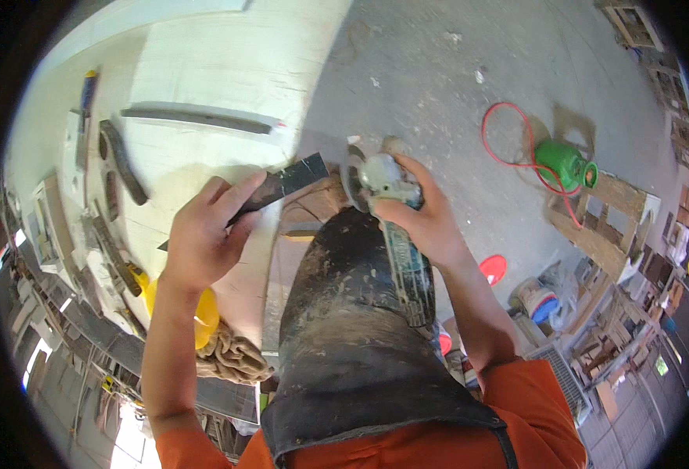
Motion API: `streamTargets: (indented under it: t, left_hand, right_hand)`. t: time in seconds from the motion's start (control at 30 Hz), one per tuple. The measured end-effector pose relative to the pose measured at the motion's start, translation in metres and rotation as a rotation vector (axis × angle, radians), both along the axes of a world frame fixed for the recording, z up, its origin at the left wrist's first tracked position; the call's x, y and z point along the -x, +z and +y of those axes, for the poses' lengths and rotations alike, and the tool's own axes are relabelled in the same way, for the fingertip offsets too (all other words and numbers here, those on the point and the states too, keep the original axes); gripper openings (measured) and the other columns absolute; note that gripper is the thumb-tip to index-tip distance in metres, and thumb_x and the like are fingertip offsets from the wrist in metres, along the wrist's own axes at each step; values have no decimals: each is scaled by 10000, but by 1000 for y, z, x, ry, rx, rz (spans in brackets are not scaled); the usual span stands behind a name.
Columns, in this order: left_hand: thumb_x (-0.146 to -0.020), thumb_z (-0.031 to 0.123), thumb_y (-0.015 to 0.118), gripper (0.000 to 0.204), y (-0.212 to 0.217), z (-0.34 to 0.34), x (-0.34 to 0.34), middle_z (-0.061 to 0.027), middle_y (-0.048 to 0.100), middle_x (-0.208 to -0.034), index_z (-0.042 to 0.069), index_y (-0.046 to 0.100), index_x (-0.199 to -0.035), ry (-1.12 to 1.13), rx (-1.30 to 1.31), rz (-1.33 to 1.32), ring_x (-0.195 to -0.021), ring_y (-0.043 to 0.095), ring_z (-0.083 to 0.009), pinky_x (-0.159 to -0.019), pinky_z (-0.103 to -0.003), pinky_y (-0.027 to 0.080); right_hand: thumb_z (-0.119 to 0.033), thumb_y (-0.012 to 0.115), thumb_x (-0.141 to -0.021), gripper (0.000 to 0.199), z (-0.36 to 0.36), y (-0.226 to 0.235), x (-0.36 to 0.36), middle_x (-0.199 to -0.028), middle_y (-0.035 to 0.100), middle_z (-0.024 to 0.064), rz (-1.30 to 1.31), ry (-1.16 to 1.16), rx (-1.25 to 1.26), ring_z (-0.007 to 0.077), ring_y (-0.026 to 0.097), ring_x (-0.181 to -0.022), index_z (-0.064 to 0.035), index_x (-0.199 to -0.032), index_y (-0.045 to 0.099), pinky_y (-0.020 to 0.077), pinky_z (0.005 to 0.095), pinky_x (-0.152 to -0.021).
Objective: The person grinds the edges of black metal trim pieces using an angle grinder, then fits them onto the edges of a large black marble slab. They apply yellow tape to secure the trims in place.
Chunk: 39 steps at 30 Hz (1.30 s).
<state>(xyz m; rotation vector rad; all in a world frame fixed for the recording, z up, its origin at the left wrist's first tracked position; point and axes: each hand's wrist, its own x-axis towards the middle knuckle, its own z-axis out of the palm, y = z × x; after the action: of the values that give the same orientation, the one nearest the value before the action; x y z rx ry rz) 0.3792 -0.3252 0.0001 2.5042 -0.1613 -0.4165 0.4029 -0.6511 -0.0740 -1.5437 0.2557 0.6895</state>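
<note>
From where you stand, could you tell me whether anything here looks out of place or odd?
Yes. The green gas cylinder lies on its side on the concrete floor, its red hose looping loose across it. The left hand holds a dark metal strip close beside the angle grinder in the right hand.

there is one view only, from a wide fisheye camera worn on the person's head, looking steeply down the person's own body. both forearms enter from the lower edge, so the left hand (207,234) and right hand (422,219) sit close, near the middle. the pale wooden worktable (227,62) fills the upper left and the grey concrete floor (454,78) the upper right. straight edges bend toward the dark round rim, where distant things look small.
</note>
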Motion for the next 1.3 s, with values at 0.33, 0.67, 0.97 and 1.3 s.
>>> streamTargets:
  t: [0.33,0.67,0.97,1.3]
  left_hand:
    - [-817,35,775,479,6,52,19,-135,617,-1026,104,726,-1288,96,-250,-188,-974,591,-352,-876,-446,501]
    - [-876,43,708,459,17,35,-27,-156,650,-1221,103,692,-1332,183,-307,-395,-1165,598,-367,-1014,-469,483]
    - [-868,48,684,298,-13,97,-82,-66,707,-1188,112,736,-1155,42,-551,-417,-1255,600,-330,-1087,-484,435]
    - [-906,166,702,218,54,69,-71,-201,740,-947,27,721,-1074,150,-237,4,-903,712,-404,-821,-460,556]
  right_hand:
    - [-47,798,-888,774,-32,13,0,-1269,683,135,255,-181,-16,179,690,-1046,-38,-1571,436,573,326,-889]
    - [-53,780,-882,782,-53,22,3,-1137,711,132,168,-271,-39,187,702,-822,-62,-1578,423,604,338,-705]
    - [-17,713,-889,760,-75,35,13,-1073,718,137,79,-330,-72,205,707,-703,-127,-1588,437,623,353,-629]
    - [-76,695,-895,746,-97,55,8,-1127,702,166,183,-466,-196,271,722,-700,-126,-1588,422,635,402,-613]
